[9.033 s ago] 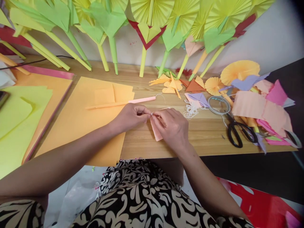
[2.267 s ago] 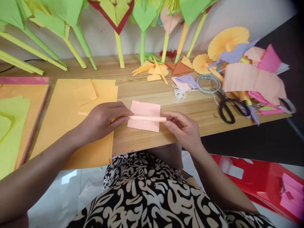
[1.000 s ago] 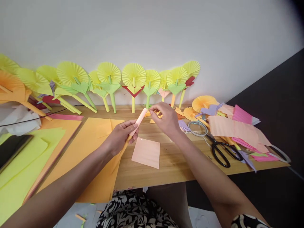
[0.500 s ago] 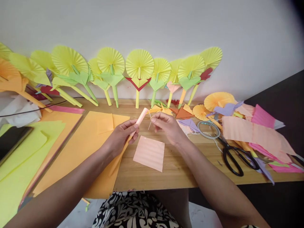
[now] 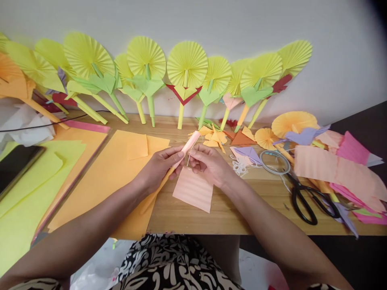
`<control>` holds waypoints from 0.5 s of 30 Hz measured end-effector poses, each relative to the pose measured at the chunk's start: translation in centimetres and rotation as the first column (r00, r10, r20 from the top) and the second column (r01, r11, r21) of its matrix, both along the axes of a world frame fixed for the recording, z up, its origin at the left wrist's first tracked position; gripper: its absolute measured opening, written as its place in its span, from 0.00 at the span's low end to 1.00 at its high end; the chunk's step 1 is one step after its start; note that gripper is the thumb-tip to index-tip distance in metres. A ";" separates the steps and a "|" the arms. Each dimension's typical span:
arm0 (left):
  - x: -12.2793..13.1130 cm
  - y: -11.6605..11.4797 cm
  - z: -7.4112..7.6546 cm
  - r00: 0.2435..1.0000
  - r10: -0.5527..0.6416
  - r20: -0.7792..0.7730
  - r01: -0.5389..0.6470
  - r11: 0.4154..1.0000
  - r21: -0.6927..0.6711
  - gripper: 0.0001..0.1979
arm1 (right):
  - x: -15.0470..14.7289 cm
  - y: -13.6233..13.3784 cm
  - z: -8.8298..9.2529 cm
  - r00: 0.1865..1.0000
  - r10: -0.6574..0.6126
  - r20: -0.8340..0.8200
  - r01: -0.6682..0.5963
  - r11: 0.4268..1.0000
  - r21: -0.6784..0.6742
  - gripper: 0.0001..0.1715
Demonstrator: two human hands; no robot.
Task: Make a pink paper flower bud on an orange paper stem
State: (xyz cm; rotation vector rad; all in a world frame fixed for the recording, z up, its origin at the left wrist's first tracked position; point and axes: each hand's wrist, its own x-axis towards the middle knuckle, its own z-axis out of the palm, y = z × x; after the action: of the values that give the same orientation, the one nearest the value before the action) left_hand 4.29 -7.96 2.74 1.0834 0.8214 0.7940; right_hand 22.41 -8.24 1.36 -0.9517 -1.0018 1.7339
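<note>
My left hand [image 5: 160, 166] clasps the stick [image 5: 191, 141], tilted toward one o'clock; my right hand [image 5: 211, 163] pinches string [image 5: 188, 160] (paper [image 5: 194, 191] at six)

At the table's [image 5: 163, 219] back, paper fans [image 5: 187, 62] lean against the wall [image 5: 211, 16]. Left, a phone [image 5: 20, 164] rests on paper sheets [image 5: 24, 225]; right, scissors [image 5: 298, 186] lie by paper scraps [image 5: 353, 165]. Between them, a paper tube [image 5: 191, 142] is left of a paper square [image 5: 194, 191].

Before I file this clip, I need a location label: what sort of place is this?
Probably an indoor craft workspace: paper fans lean against the wall, scissors lie by coloured paper, and the left hand holds a paper tube.
</note>
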 end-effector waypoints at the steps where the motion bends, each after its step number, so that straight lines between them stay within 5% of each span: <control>1: 0.0 -0.1 0.0 1.000 -0.003 -0.013 0.003 1.000 0.021 0.14 | -0.1 -0.1 0.0 1.000 0.001 0.009 -0.001 1.000 0.010 0.16; 15: 0.3 -0.8 0.0 0.992 0.073 -0.106 -0.055 0.984 0.167 0.16 | -1.1 -0.8 0.4 0.986 -0.056 0.158 0.034 0.990 0.137 0.17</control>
State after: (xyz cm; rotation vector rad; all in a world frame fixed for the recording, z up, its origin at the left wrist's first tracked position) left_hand 4.60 -8.81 2.73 1.2614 0.9008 0.8731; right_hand 21.30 -9.09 1.73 -1.0318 -1.1772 1.5504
